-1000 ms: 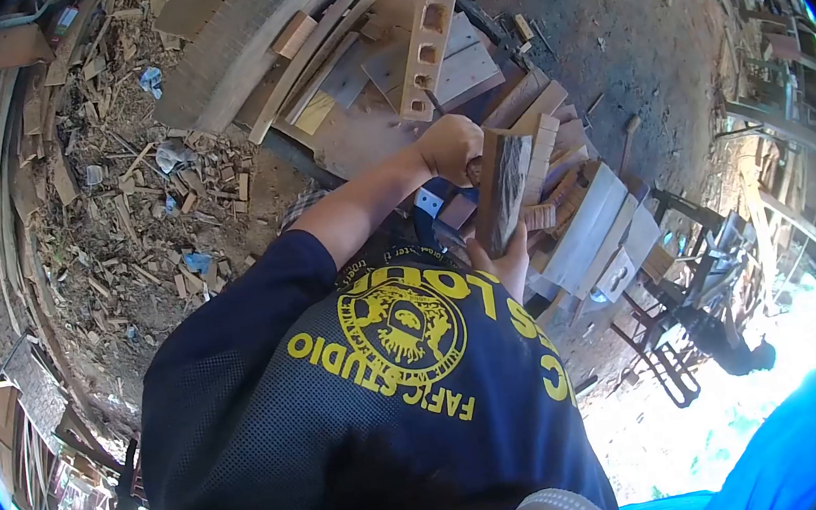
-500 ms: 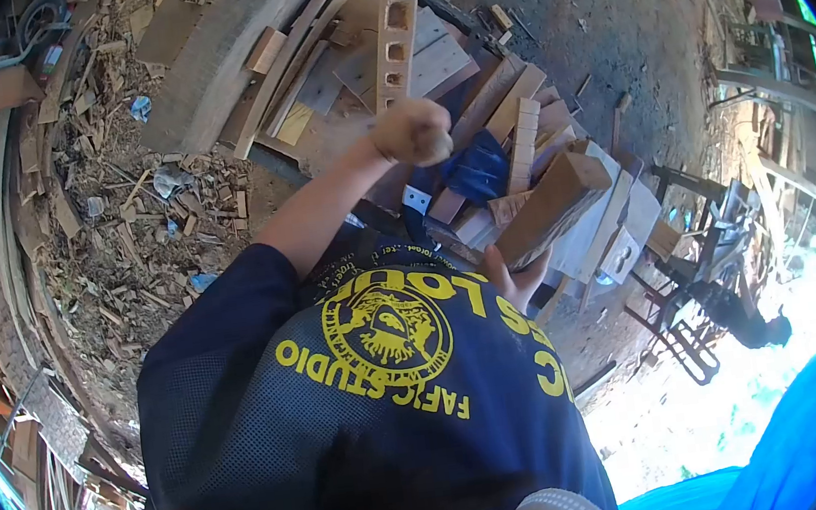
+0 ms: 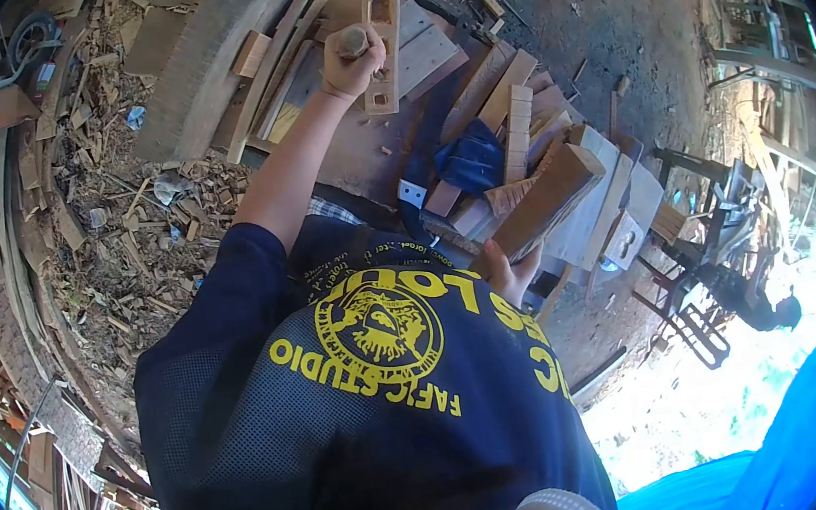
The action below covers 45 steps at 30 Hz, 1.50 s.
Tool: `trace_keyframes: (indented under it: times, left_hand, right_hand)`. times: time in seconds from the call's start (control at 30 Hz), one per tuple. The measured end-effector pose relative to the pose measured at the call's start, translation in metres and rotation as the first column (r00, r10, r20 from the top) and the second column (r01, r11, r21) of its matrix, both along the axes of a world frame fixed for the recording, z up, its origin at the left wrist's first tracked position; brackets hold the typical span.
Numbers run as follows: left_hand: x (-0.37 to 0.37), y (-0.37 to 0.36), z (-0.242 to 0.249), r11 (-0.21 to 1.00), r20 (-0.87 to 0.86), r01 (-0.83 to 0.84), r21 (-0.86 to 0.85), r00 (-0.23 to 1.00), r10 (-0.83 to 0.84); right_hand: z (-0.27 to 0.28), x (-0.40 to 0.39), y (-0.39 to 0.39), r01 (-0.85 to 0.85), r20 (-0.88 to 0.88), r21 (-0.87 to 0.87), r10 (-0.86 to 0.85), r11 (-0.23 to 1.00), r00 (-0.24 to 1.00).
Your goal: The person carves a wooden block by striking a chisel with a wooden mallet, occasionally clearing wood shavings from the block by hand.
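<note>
My left hand point(image 3: 347, 72) is closed around a round-ended wooden handle point(image 3: 352, 41), seen end-on; whatever lies below the fist is hidden. Right beside that fist is a wooden bar with square holes point(image 3: 384, 96), lying on the boards. Lower down, close to my shirt, my right hand point(image 3: 505, 276) grips the near end of a thick wooden block point(image 3: 557, 200), which slants up and away to the right. A dark blue cloth or bag point(image 3: 471, 161) and a notched strip of wood point(image 3: 518, 138) lie between the hands.
Long planks point(image 3: 215, 60) lean at the upper left. Wood scraps and shavings point(image 3: 145, 199) cover the ground on the left. Stacked offcuts point(image 3: 612, 186) stand at the right, near a dark metal frame point(image 3: 698, 323). A blue tarp point(image 3: 811, 431) hangs at the lower right.
My left hand has moved up and to the left with the handle, now beside the holed bar. The right hand and its block have barely shifted.
</note>
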<state>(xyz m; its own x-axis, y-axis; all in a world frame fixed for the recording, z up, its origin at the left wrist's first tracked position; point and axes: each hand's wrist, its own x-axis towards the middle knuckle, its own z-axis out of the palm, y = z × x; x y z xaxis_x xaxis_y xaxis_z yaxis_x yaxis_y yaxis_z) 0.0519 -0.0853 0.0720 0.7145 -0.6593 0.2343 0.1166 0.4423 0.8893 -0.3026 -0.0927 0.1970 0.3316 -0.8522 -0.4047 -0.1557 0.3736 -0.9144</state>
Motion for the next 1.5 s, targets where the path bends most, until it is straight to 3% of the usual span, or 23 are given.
trace_keyframes:
  times: [0.1,0.67,0.83,0.9,0.93,1.0,1.07,1.13,1.17,1.2,1.27,1.33,1.37,1.4,1.47,1.5]
  left_hand:
    - [-0.001,-0.002,0.0,1.0,0.028,0.018,-0.002,0.999,-0.018]
    - [-0.003,-0.005,0.007,0.997,0.147,0.074,0.009,0.986,-0.074]
    - [-0.015,-0.015,-0.002,0.991,0.234,0.095,0.092,0.966,-0.114]
    - [-0.026,-0.019,0.001,0.988,0.26,0.142,0.062,0.953,-0.153]
    - [-0.031,-0.02,0.005,0.981,0.286,0.193,0.037,0.938,-0.195]
    - [-0.035,-0.021,0.009,0.984,0.388,0.158,0.077,0.905,-0.175]
    - [-0.036,-0.02,0.009,0.986,0.481,0.119,0.116,0.862,-0.161]
    - [-0.034,-0.019,0.008,0.984,0.407,0.046,0.174,0.906,-0.115]
    - [-0.034,-0.019,0.004,0.985,0.408,0.034,0.17,0.907,-0.102]
    - [-0.035,-0.018,0.001,0.988,0.38,0.045,0.149,0.92,-0.099]
    - [-0.035,-0.017,0.002,0.992,0.352,0.031,0.124,0.933,-0.073]
    - [-0.041,-0.017,0.008,0.977,0.291,0.211,0.008,0.935,-0.204]
    - [-0.042,-0.016,0.011,0.988,0.365,0.147,0.057,0.918,-0.157]
    - [-0.042,-0.013,0.014,0.99,0.364,0.133,0.053,0.92,-0.143]
    - [-0.043,-0.008,0.019,0.969,0.434,0.076,0.236,0.884,-0.175]
    - [-0.047,-0.015,0.001,0.978,0.426,0.099,0.185,0.889,-0.17]
  right_hand:
    - [-0.012,-0.006,-0.001,0.011,0.0,-0.095,-0.011,0.995,1.0]
    - [-0.01,-0.003,-0.004,-0.026,-0.006,-0.085,0.025,0.996,1.0]
    - [-0.017,0.002,-0.011,-0.08,-0.008,-0.115,0.079,0.99,0.997]
    - [-0.008,0.009,-0.02,-0.236,-0.206,-0.214,0.192,0.948,0.96]
    - [0.003,0.019,-0.023,-0.244,-0.204,-0.216,0.201,0.945,0.958]
    - [0.024,0.037,-0.026,-0.174,-0.053,-0.151,0.168,0.973,0.984]
    - [0.03,0.041,-0.033,-0.177,-0.03,-0.138,0.174,0.975,0.984]
    - [0.042,0.058,-0.043,-0.248,0.169,-0.422,0.345,0.872,0.924]
    - [0.048,0.08,-0.041,-0.165,0.257,-0.541,0.348,0.825,0.901]
    - [0.045,0.095,-0.037,-0.176,0.255,-0.544,0.362,0.82,0.896]
    - [0.039,0.12,-0.032,-0.02,0.491,-0.622,0.409,0.783,0.769]
    - [0.037,0.134,-0.026,-0.037,0.43,-0.658,0.416,0.752,0.801]
    - [0.05,0.143,-0.021,-0.328,-0.002,-0.574,0.4,0.75,0.917]
    - [0.057,0.149,-0.019,-0.545,-0.44,-0.372,0.375,0.751,0.816]
    - [0.035,0.137,-0.024,-0.603,-0.512,-0.349,0.393,0.718,0.764]
    - [0.026,0.132,-0.029,-0.648,-0.576,-0.323,0.4,0.69,0.713]
